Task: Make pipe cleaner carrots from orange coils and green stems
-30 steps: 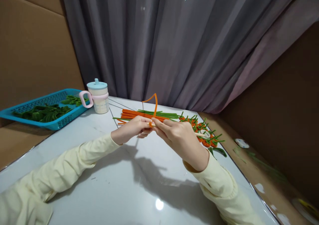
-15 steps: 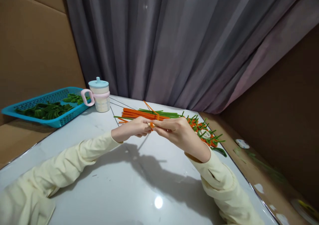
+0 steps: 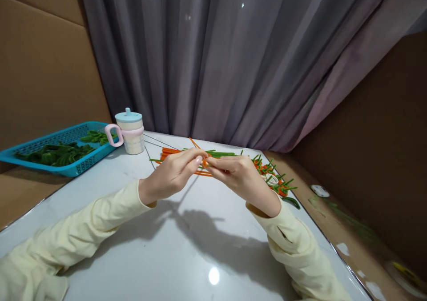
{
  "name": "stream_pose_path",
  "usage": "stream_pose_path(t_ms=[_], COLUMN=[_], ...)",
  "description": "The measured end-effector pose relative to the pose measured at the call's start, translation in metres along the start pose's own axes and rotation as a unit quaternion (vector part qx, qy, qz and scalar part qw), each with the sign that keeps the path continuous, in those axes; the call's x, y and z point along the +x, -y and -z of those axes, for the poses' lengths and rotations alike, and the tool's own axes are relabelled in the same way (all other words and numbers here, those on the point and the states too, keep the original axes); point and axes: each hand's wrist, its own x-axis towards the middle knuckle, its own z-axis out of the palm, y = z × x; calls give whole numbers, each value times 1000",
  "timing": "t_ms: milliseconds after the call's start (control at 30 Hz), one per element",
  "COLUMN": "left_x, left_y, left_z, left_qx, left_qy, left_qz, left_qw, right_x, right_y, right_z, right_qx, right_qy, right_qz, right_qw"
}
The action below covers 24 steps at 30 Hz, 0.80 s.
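My left hand (image 3: 175, 170) and my right hand (image 3: 233, 172) meet fingertip to fingertip above the table. Between them is a small curled orange pipe cleaner (image 3: 204, 162), pinched from both sides and mostly covered by fingers. Just behind the hands lies a bundle of orange pipe cleaners (image 3: 169, 151), partly hidden by my left hand. Green pipe cleaners (image 3: 222, 153) lie behind it. To the right of my right hand are several small orange pieces with green stems (image 3: 282, 187), a white ring-shaped roll (image 3: 271, 179) among them.
A blue basket (image 3: 75, 170) with green pieces stands at the left, beside a lidded cup (image 3: 133, 136) with a pink handle. A grey curtain (image 3: 213, 61) hangs behind the white table (image 3: 160, 256). Brown cardboard (image 3: 40, 61) borders the sides.
My left hand has turned, so its thumb now shows at the orange pipe cleaner. The right hand keeps its pinch almost in place. The whole view has shifted slightly.
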Motion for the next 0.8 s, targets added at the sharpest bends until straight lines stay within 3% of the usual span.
stream_pose_path(t_ms=[167, 300, 500, 667, 800], left_x=[1, 0, -1, -4, -5], left_y=[8, 13, 14, 16, 18], left_z=[-7, -9, -7, -9, -12], left_qx=[174, 259, 192, 119, 124], left_qy=[-10, -9, 18, 7, 9], left_qz=[-123, -181, -183, -174, -159], left_qw=[977, 949, 964, 977, 979], right_x=[1, 1, 1, 1, 3], right_y=[3, 5, 6, 7, 5], right_z=[1, 0, 1, 2, 3], right_qx=[4, 19, 15, 37, 37], right_qy=[7, 14, 35, 59, 58], right_qz=[15, 26, 27, 20, 13], right_qw=[1000, 999, 999, 997, 998])
